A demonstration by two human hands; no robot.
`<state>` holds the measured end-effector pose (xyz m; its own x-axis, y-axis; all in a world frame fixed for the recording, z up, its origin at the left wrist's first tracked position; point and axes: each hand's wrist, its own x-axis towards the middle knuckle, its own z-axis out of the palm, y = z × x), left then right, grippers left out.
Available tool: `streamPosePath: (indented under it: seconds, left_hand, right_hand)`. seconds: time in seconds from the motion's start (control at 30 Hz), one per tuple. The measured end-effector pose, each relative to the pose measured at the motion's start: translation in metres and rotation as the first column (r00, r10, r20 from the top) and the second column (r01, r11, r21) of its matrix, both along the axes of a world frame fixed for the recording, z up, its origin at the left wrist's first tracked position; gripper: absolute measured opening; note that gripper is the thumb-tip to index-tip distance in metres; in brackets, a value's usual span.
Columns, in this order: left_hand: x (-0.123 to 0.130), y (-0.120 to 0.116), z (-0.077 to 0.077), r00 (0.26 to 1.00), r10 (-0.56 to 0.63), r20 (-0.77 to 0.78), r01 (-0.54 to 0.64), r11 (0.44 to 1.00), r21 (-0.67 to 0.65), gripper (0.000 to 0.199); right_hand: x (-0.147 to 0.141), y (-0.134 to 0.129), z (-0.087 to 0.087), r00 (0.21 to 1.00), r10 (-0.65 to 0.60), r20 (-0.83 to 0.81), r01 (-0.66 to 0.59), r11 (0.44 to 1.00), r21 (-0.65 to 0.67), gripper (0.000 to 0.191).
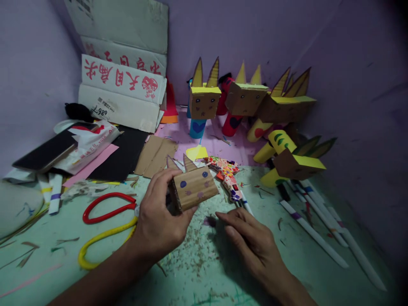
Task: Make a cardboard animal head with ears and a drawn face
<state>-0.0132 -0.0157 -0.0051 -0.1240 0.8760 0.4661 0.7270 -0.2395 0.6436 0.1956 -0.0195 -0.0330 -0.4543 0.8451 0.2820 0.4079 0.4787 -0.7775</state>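
Note:
A small cardboard animal head (195, 189) with blue dot eyes, purple marks on its face and two pointed, striped ears is held in my left hand (164, 212). The thumb presses below it and the fingers wrap its left side and top. My right hand (248, 242) hovers just right of the head, fingers loosely bent, index stretched forward, nothing visible between thumb and index. Near its fingertip is a small purple scrap (209, 221) on the table. Beyond that lies a floral-patterned glue gun (227, 175). Scissors (110, 231) with one red and one yellow handle lie partly behind my left forearm.
Several paper-tube animal figures with cardboard heads, one with a blue body (198, 128), stand at the back and right. White markers (314, 233) lie at right. Cardboard pieces (156, 156), black paper (123, 153) and a folded carton (123, 80) occupy the left back. Scraps litter the green table (178, 280).

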Motion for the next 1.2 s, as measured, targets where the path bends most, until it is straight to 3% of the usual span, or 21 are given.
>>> streamPosePath:
  seconds: [0.13, 0.2, 0.3, 0.4, 0.47, 0.53, 0.57, 0.63, 0.7, 0.77, 0.83, 0.93, 1.03, 1.2]
  left_hand:
    - [0.0, 0.0, 0.001, 1.0, 0.018, -0.019, -0.018, 1.0, -0.003, 0.048]
    - [0.0, 0.0, 0.002, 1.0, 0.017, -0.017, -0.017, 1.0, -0.008, 0.048]
    - [0.0, 0.0, 0.002, 1.0, 0.015, -0.002, -0.015, 1.0, -0.02, 0.047]
    - [0.0, 0.001, 0.001, 1.0, 0.01, 0.0, -0.01, 1.0, -0.01, 0.045]
    - [-0.001, 0.003, 0.001, 1.0, 0.012, -0.003, -0.012, 1.0, 0.001, 0.045]
    - [-0.001, 0.003, 0.0, 1.0, 0.002, -0.01, -0.002, 1.0, 0.022, 0.045]
    - [-0.001, 0.003, 0.0, 1.0, -0.007, -0.013, 0.007, 0.999, 0.032, 0.045]
    - [0.0, 0.001, -0.001, 0.999, -0.033, -0.012, 0.033, 0.999, 0.032, 0.045]
    - [0.0, -0.001, -0.003, 0.998, -0.065, 0.003, 0.065, 0.998, 0.001, 0.046]
    - [0.0, -0.004, -0.005, 0.996, -0.092, 0.016, 0.092, 0.996, -0.02, 0.048]
    - [0.0, -0.005, -0.008, 0.994, -0.11, 0.014, 0.11, 0.994, -0.018, 0.049]
    - [0.001, -0.006, -0.011, 0.992, -0.123, -0.002, 0.123, 0.992, 0.007, 0.051]
    - [0.002, -0.006, -0.011, 0.989, -0.144, -0.03, 0.145, 0.989, 0.037, 0.051]
    - [0.005, -0.004, -0.007, 0.987, -0.149, -0.065, 0.156, 0.98, 0.123, 0.044]
  right_hand:
    - [0.001, 0.003, 0.002, 0.98, -0.11, -0.166, 0.086, 0.986, -0.144, 0.025]
    - [0.001, 0.004, 0.006, 0.948, -0.199, -0.248, 0.117, 0.944, -0.309, 0.022]
    - [0.001, 0.007, 0.014, 0.851, -0.349, -0.393, 0.022, 0.77, -0.638, 0.025]
    - [-0.001, 0.01, 0.022, 0.775, -0.434, -0.459, -0.144, 0.586, -0.797, 0.027]
    - [-0.002, 0.012, 0.024, 0.761, -0.433, -0.483, -0.205, 0.546, -0.812, 0.025]
    - [-0.001, 0.012, 0.023, 0.759, -0.416, -0.501, -0.211, 0.57, -0.794, 0.024]
    - [-0.001, 0.011, 0.022, 0.765, -0.4, -0.505, -0.182, 0.618, -0.765, 0.025]
    - [0.0, 0.011, 0.02, 0.801, -0.354, -0.483, -0.044, 0.77, -0.637, 0.027]
    - [-0.001, 0.011, 0.02, 0.859, -0.307, -0.409, 0.137, 0.908, -0.395, 0.027]
    - [-0.005, 0.014, 0.023, 0.914, -0.271, -0.302, 0.249, 0.962, -0.11, 0.028]
    - [-0.01, 0.017, 0.025, 0.947, -0.249, -0.204, 0.277, 0.953, 0.122, 0.032]
    - [-0.018, 0.022, 0.023, 0.971, -0.214, -0.103, 0.237, 0.906, 0.352, 0.041]
    - [-0.022, 0.025, 0.016, 0.984, -0.178, -0.03, 0.172, 0.873, 0.456, 0.046]
    - [-0.023, 0.026, 0.011, 0.984, -0.179, 0.014, 0.148, 0.853, 0.5, 0.047]
